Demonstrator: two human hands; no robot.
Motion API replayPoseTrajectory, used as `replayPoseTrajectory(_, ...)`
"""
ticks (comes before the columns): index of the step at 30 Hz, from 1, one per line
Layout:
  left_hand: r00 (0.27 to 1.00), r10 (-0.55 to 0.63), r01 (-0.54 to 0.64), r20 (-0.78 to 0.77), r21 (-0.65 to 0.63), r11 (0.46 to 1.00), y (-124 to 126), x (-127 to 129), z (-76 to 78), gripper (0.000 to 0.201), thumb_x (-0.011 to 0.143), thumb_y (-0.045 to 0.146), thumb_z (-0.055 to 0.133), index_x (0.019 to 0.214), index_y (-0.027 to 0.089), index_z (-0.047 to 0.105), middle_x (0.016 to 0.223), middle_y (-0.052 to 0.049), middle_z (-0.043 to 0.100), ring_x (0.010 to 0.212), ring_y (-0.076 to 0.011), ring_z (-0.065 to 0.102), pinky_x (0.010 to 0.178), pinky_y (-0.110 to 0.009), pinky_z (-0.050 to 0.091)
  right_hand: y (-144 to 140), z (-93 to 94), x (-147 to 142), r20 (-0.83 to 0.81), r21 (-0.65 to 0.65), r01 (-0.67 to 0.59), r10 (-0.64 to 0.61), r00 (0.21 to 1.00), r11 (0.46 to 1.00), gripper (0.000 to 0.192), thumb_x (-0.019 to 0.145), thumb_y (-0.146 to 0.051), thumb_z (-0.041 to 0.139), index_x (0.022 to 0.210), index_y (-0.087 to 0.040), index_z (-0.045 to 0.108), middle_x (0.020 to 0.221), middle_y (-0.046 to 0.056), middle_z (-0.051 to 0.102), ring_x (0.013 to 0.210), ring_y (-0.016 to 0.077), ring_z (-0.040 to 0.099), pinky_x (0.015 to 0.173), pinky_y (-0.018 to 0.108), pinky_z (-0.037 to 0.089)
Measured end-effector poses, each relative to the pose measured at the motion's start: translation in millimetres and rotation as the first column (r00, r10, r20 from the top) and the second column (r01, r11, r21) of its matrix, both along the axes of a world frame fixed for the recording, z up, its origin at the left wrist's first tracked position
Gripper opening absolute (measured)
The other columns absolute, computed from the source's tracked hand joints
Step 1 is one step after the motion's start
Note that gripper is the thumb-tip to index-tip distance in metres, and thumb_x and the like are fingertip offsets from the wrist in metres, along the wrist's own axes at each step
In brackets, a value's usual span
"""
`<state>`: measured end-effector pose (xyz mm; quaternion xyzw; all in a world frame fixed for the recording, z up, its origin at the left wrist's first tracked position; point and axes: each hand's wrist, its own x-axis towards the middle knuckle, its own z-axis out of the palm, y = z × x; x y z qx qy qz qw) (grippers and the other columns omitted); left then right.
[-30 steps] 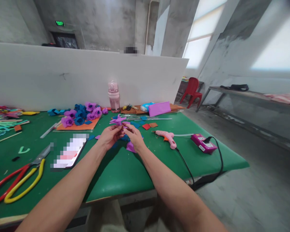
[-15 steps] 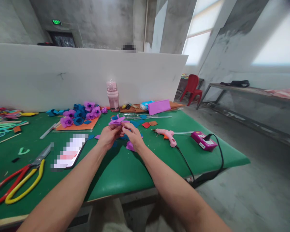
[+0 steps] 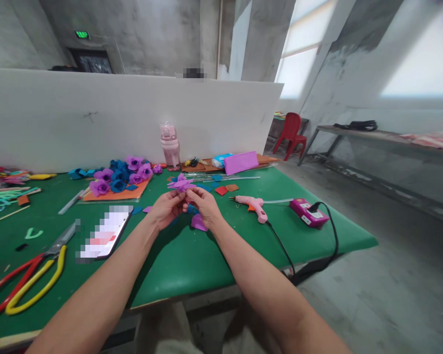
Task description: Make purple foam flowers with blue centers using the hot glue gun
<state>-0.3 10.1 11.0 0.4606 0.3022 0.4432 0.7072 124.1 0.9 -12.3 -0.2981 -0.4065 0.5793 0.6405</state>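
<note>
A purple paper flower [image 3: 180,182] with spread petals is held above the green table [image 3: 170,275]. My left hand [image 3: 168,209] pinches its underside from the left, and my right hand [image 3: 205,205] pinches it from the right; the fingertips nearly meet. Below my right hand lies a loose purple petal piece [image 3: 198,222], with blue pieces partly hidden behind the fingers. Finished purple flowers [image 3: 100,187] and blue flowers [image 3: 118,185] are heaped on an orange sheet [image 3: 133,193] at the back left.
A pink glue gun [image 3: 253,204] lies to the right, its cord leading off the edge near a purple power socket [image 3: 308,212]. Large scissors [image 3: 40,275] and a phone [image 3: 109,232] lie left. At the back are a pink bottle [image 3: 170,147] and a white partition [image 3: 133,118].
The flower has turned and tilted slightly between my fingers, showing its petals more upright. Both hands stay closed on it. The whole view has shifted a little.
</note>
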Motion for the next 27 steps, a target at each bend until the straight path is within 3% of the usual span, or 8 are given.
replayPoseTrajectory(9,0.997,-0.04,0.045,-0.071,0.066,0.997,-4,2,-1.4,0.027,0.064,0.027,0.074,0.084,0.011,0.065,0.064,-0.002,0.06,0.048,-0.0073,0.052,0.045,-0.02,0.04,-3,1.9,-1,0.009,0.033,-0.041,0.041,0.999,0.999,0.028,0.061,-0.035,0.072,0.074,-0.019,0.053,0.052,-0.007,0.052,0.04,0.0074,0.048,0.04,0.022,0.043)
replayPoseTrajectory(14,0.991,-0.051,0.062,-0.121,0.089,0.994,-5,2,-2.6,0.026,0.064,0.027,0.073,0.084,0.012,0.065,0.064,-0.002,0.061,0.047,-0.0072,0.052,0.046,-0.02,0.04,-5,2.6,4,-0.058,-0.01,-0.202,0.201,0.978,0.979,0.034,0.058,-0.036,0.075,0.074,-0.02,0.051,0.051,-0.009,0.05,0.043,0.0078,0.049,0.045,0.023,0.046)
replayPoseTrajectory(18,0.998,-0.038,0.041,-0.046,0.062,0.997,-3,1,-1.2,0.022,0.064,0.026,0.073,0.079,0.013,0.064,0.063,0.0,0.06,0.047,-0.0055,0.05,0.046,-0.018,0.039,-6,7.2,10,-0.148,-0.038,-0.333,0.324,0.934,0.942,0.031,0.06,-0.036,0.074,0.08,-0.02,0.056,0.057,-0.007,0.054,0.052,0.0091,0.054,0.054,0.024,0.049)
replayPoseTrajectory(22,0.998,0.043,-0.04,-0.047,0.06,0.997,-3,0,1.9,0.022,0.062,0.026,0.075,0.075,0.011,0.063,0.062,-0.001,0.061,0.046,-0.0055,0.05,0.045,-0.018,0.039,-6,10.1,10,-0.18,-0.092,-0.24,0.221,0.959,0.966,0.031,0.062,-0.038,0.072,0.085,-0.019,0.062,0.072,-0.003,0.061,0.064,0.0081,0.057,0.064,0.023,0.049)
replayPoseTrajectory(27,0.992,0.085,-0.076,-0.097,0.095,0.993,-6,1,4.1,0.025,0.059,0.029,0.076,0.07,0.012,0.061,0.062,-0.002,0.063,0.046,-0.0074,0.053,0.045,-0.02,0.04,-4,10.4,7,-0.056,-0.068,-0.105,0.102,0.993,0.992,0.029,0.057,-0.032,0.076,0.078,-0.017,0.063,0.068,-0.003,0.061,0.057,0.0062,0.055,0.061,0.022,0.047)
